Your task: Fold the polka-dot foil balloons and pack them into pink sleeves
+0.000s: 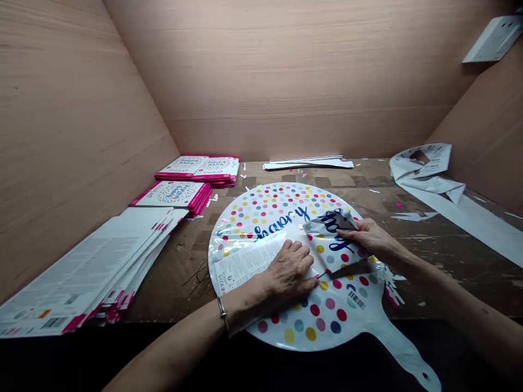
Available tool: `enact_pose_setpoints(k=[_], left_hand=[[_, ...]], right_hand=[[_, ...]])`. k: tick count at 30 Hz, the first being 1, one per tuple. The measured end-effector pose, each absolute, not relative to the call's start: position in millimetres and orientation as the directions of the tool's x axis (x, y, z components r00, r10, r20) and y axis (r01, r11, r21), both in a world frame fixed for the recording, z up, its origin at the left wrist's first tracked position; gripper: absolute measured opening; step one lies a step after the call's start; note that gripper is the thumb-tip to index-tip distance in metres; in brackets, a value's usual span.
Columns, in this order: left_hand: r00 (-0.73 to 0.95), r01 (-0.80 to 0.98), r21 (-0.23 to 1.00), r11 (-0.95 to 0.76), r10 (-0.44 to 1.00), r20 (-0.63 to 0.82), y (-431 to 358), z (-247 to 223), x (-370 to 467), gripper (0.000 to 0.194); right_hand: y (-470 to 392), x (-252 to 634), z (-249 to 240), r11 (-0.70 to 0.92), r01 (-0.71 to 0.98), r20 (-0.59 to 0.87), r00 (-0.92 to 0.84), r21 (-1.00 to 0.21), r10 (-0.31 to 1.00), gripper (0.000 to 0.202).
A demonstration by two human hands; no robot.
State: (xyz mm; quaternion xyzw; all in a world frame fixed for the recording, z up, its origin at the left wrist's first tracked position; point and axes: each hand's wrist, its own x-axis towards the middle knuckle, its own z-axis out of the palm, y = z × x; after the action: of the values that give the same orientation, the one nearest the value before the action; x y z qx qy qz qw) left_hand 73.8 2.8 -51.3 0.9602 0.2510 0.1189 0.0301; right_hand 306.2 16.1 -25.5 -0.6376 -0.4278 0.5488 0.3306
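Note:
A flat round foil balloon [300,332], white with coloured dots and blue "happy" lettering, lies on the table, its holed neck pointing down to the right. On top rests a white printed card [249,261]. My left hand [288,267] presses down on the card's right part, fingers lying over it and thumb out to the side. A creased flap of dotted foil [330,245] with blue letters rises beside it. My right hand [363,237] pinches that flap's upper right edge. Whether the flap belongs to the same balloon, I cannot tell.
Fanned printed cards [77,261] lie at the left, with pink-edged folded packets [171,193] stacked behind. White strips [308,163] lie at the back, and a long curled paper strip [433,179] at the right. Wooden panels [294,76] enclose the table.

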Motion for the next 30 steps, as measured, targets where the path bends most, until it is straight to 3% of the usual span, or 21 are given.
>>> enact_pose_setpoints(k=[4, 23, 30], left_hand=[[0.838, 0.482, 0.146, -0.864, 0.503, 0.212, 6.5, -51.7, 76.6, 0.024], [0.839, 0.462, 0.212, -0.861, 0.502, 0.213, 7.3, -51.1, 80.4, 0.02], [0.856, 0.438, 0.178, -0.881, 0.469, 0.218, 5.0, -49.9, 81.0, 0.013]], right_hand=[[20.7, 310.3, -26.9, -0.479, 0.223, -0.493, -0.009, -0.849, 0.87, 0.027], [24.9, 313.3, -26.1, -0.481, 0.283, -0.506, -0.021, -0.83, 0.862, 0.022], [28.7, 309.8, -19.4, -0.439, 0.407, -0.509, -0.079, -0.801, 0.857, 0.028]])
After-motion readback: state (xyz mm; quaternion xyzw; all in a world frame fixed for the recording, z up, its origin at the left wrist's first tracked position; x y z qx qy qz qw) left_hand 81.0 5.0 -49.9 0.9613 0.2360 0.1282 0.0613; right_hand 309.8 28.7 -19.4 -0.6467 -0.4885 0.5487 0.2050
